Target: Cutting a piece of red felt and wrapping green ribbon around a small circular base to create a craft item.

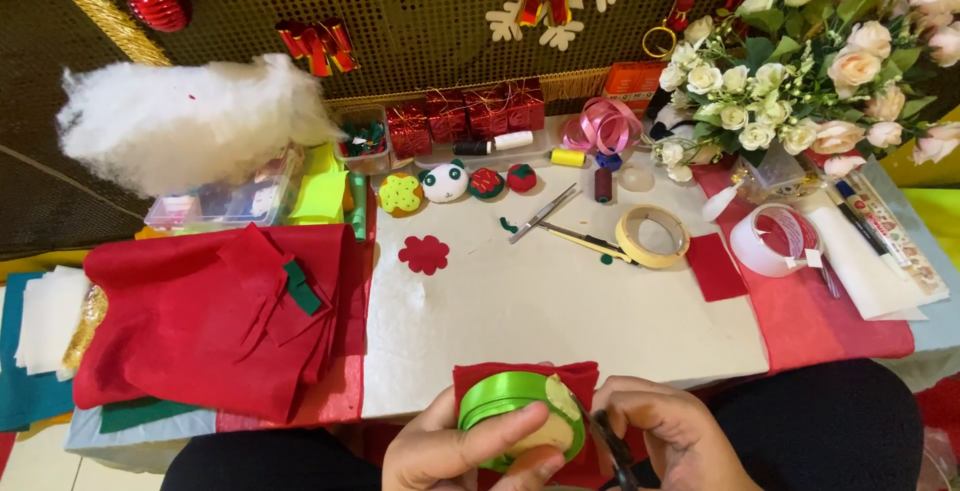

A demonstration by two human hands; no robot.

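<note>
My left hand point(455, 451) grips a spool of bright green ribbon point(515, 413) at the near edge of the table, thumb lying across its face. A piece of red felt point(480, 376) lies under and behind the spool. My right hand point(670, 431) sits just right of the spool, closed around dark scissors point(612, 451) whose blades point down toward my lap.
A pile of red felt point(200, 321) covers the left side. Tape rolls point(652, 236), tweezers point(543, 213), thread spools, small felt ornaments point(445, 183) and a red felt flower point(424, 254) lie mid-table. White stuffing point(180, 121) sits back left, a flower bouquet point(810, 61) back right.
</note>
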